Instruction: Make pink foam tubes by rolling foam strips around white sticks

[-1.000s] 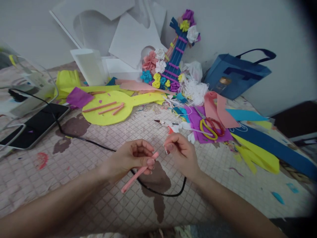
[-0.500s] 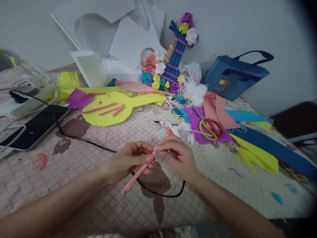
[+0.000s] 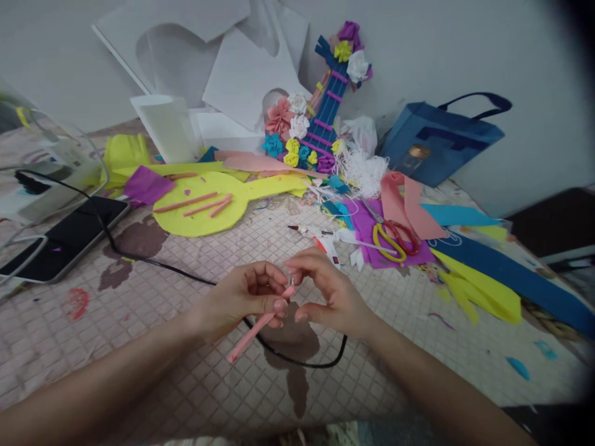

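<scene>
A slim pink paper-wrapped stick (image 3: pixel 251 337) slants across the middle, its lower end pointing toward me. My left hand (image 3: pixel 232 300) pinches it near the upper end between thumb and fingers. At that upper end is my right hand (image 3: pixel 334 297), thumb spread away from the fingers, its fingertips close to the tip; whether they touch it I cannot tell. Beyond the hands, a yellow guitar-shaped cutout (image 3: pixel 218 220) lies flat with several pink sticks (image 3: pixel 186 202) on it. Just past my right hand lies a glue gun (image 3: pixel 328 241), partly hidden by that hand.
Scissors (image 3: pixel 390 238) rest on purple paper (image 3: pixel 362 229) at the right, near blue and yellow strips. A decorated blue guitar (image 3: pixel 325 118) leans at the back beside a blue bag (image 3: pixel 441 142). Left are a phone (image 3: pixel 69 238) and a black cable (image 3: pixel 158 263) running under my hands.
My right thumb and fingers have come apart, letting go of the stick's upper end. More of the glue gun now shows. My left hand keeps its hold.
</scene>
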{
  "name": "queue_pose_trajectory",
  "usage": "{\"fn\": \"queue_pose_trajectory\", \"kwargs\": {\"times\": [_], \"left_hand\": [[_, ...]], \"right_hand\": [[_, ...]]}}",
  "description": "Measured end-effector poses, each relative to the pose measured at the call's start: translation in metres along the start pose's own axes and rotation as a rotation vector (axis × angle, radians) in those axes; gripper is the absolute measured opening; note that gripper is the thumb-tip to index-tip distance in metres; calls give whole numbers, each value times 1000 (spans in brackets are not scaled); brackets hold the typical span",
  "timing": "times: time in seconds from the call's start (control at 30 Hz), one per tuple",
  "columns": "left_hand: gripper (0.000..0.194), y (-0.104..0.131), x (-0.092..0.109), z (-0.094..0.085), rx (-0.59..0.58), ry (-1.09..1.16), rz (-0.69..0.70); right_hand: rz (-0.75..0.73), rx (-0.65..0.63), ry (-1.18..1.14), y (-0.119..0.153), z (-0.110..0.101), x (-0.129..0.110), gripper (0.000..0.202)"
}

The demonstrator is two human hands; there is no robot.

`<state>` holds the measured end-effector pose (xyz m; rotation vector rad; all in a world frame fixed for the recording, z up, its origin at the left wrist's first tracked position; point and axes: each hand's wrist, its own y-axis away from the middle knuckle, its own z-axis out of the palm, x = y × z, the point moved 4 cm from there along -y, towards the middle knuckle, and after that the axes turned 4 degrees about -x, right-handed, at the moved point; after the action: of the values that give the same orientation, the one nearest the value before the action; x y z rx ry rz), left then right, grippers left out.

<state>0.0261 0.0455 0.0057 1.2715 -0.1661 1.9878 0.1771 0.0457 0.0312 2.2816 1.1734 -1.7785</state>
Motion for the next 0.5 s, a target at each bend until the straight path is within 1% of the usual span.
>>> {"fn": "queue_pose_trajectory", "kwargs": {"times": [0.03, 0.07, 0.17, 0.2, 0.33, 0.4, 0.43, 0.5], "left_hand": [[27, 0, 0, 0, 1, -3, -3], [27, 0, 0, 0, 5, -6, -6], [28, 0, 0, 0, 19, -9, 1], [28, 0, 0, -1, 24, -10, 5], [28, 1, 0, -1, 29, -19, 13], [25, 1, 0, -1, 19, -27, -2], [24, 2, 0, -1, 16, -28, -14], [22, 2, 0, 0, 20, -28, -27]], "right_hand": [[-3, 65, -45, 1, -2, 1, 49], [-4, 131, -82, 1, -5, 1, 43], [36, 277, -121, 4, -12, 4, 13], [63, 312, -119, 5, -14, 6, 9], [167, 419, -189, 8, -19, 15, 15], [193, 411, -226, 8, -17, 16, 23], [206, 390, -228, 7, -15, 16, 28], [235, 347, -217, 7, -11, 13, 31]]}}
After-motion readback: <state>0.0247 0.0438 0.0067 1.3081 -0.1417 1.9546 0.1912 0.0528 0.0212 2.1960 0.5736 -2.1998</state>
